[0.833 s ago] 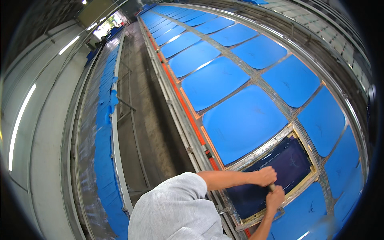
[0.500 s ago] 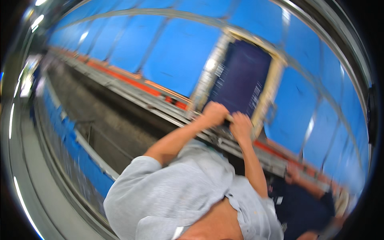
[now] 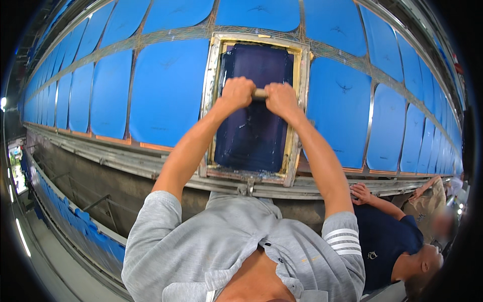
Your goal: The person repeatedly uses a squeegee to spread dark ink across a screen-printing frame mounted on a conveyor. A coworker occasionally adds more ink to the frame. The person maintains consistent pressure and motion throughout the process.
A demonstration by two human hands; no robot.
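A screen printing frame with metal and yellowed edges lies on the long table in front of me. Dark purple-blue ink covers the mesh inside it. Both hands grip a squeegee by its pale wooden handle, over the middle of the screen. My left hand is wrapped round the handle's left part and my right hand round its right part. A short piece of handle shows between them. The squeegee's blade is hidden beneath my hands.
Blue panels lie in two rows along the table, left and right of the frame. A metal rail runs along the near edge. At the right, a person in a dark shirt stands close, with another person beyond.
My hands and the squeegee have moved from the frame's near end to farther up the screen. The view has turned and become sharper.
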